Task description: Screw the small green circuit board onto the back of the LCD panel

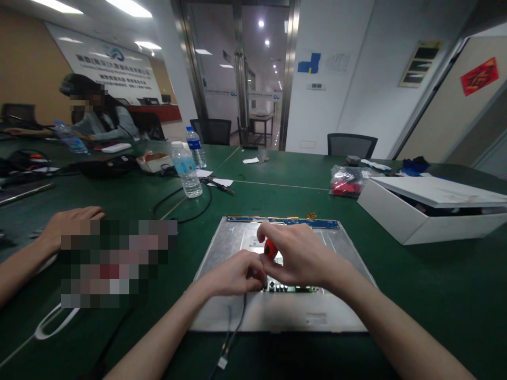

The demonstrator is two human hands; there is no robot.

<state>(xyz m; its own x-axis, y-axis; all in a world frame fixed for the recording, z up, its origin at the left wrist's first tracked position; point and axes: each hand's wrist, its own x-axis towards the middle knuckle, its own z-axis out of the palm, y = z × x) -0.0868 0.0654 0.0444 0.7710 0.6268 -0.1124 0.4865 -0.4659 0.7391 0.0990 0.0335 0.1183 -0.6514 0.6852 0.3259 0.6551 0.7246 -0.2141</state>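
A flat metal-backed display panel (340, 311) lies on the table before me, a blue circuit strip (285, 222) along its far edge. My right hand (303, 256) is closed around the red and black handle of a screwdriver (270, 248) over the panel's middle; the tip is hidden. Right beside it, my left hand (237, 272) has its fingers curled in at the same spot, and what they pinch, if anything, is hidden. Under both hands a green circuit board (293, 288) shows in part. A dark cable (233, 332) with a white connector (222, 362) trails off the panel's near side.
To the left, another person's hand (77, 227) rests on the green table (428, 295). Beyond the panel stand water bottles (186, 171) near a soldering iron (219, 186). A white box (443, 216) and a plastic bag (348, 182) sit at right. Another person (103, 113) sits far left.
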